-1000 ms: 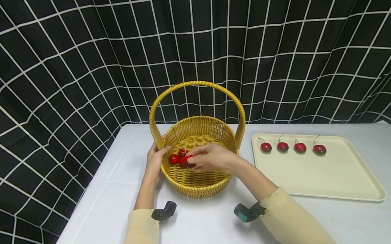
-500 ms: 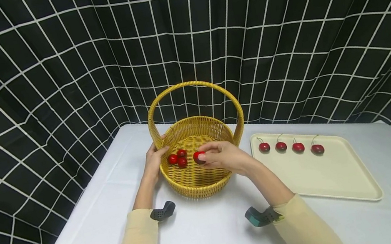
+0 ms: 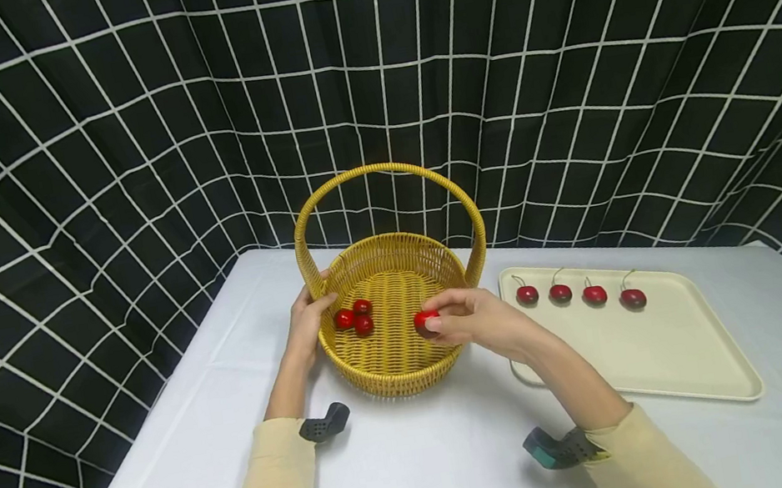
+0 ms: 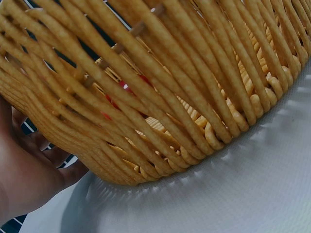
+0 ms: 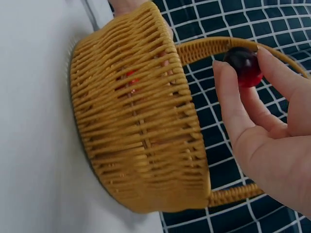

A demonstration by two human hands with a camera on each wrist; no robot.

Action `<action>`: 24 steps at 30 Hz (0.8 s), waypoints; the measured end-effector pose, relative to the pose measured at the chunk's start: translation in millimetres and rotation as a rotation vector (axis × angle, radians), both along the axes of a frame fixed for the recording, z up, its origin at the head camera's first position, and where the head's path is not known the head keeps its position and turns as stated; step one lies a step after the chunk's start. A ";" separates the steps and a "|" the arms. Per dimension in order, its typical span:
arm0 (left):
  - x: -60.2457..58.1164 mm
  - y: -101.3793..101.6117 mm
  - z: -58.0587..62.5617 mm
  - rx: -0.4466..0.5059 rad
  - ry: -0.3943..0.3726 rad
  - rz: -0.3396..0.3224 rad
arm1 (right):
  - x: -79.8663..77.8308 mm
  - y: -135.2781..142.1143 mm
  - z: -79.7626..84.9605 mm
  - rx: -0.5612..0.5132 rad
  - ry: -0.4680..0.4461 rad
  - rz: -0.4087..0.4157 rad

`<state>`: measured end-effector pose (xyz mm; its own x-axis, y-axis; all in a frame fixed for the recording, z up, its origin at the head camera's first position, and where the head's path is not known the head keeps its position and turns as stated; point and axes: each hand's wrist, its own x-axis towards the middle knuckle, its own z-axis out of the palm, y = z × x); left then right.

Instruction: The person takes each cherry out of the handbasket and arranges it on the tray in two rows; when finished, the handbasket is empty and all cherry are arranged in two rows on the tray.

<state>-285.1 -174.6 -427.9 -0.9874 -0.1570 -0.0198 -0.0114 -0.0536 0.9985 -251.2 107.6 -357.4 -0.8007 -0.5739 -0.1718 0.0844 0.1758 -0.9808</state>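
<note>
A yellow wicker basket (image 3: 400, 382) with a tall arched handle stands on the table. My left hand (image 3: 306, 324) grips its left rim, thumb over the edge and fingers around the outside. Three red cherries (image 3: 364, 326) lie together on the left of the basket's floor. Between thumb and fingertips, my right hand (image 3: 481, 319) pinches another cherry (image 3: 426, 323) above the basket's right side. From the right wrist, this cherry (image 5: 244, 67) shows dark on top and red below, raised past the rim. The left wrist view has the left hand (image 4: 34, 170) against the woven wall.
To the right lies a cream tray (image 3: 649, 349). Several stemmed cherries (image 3: 594, 295) sit in a row along its far side. A white cloth (image 3: 409, 469) covers the table, and a black curtain (image 3: 363, 54) with white grid lines hangs behind and at the sides.
My right hand has moved right with the pinched cherry, away from the three cherries at the basket's left. My left hand has kept its grip on the rim.
</note>
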 end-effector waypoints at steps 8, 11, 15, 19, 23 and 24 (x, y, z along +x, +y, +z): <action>0.0 0.5 -1.0 0.012 -0.015 -0.006 | 11.2 30.0 3.7 0.060 0.038 -0.031; 0.2 -0.1 -0.8 0.015 -0.016 -0.011 | 12.9 42.5 3.8 0.061 0.045 -0.042; -0.1 -0.5 0.6 0.011 -0.016 -0.007 | 15.0 58.4 4.3 0.061 0.040 -0.074; -0.6 0.3 1.1 0.012 -0.012 -0.003 | 16.3 73.5 2.4 0.104 0.031 -0.125; -0.6 0.2 1.1 0.013 -0.012 -0.002 | 15.5 87.2 -3.9 0.126 0.029 -0.152; -0.6 0.0 1.0 0.014 -0.012 -0.002 | 14.9 90.6 -5.9 0.120 0.023 -0.155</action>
<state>-285.7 -174.6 -426.8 -0.9874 -0.1548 -0.0335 -0.0233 -0.0672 0.9975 -236.3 198.2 -363.4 -0.8824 -0.4197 -0.2125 0.0976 0.2786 -0.9554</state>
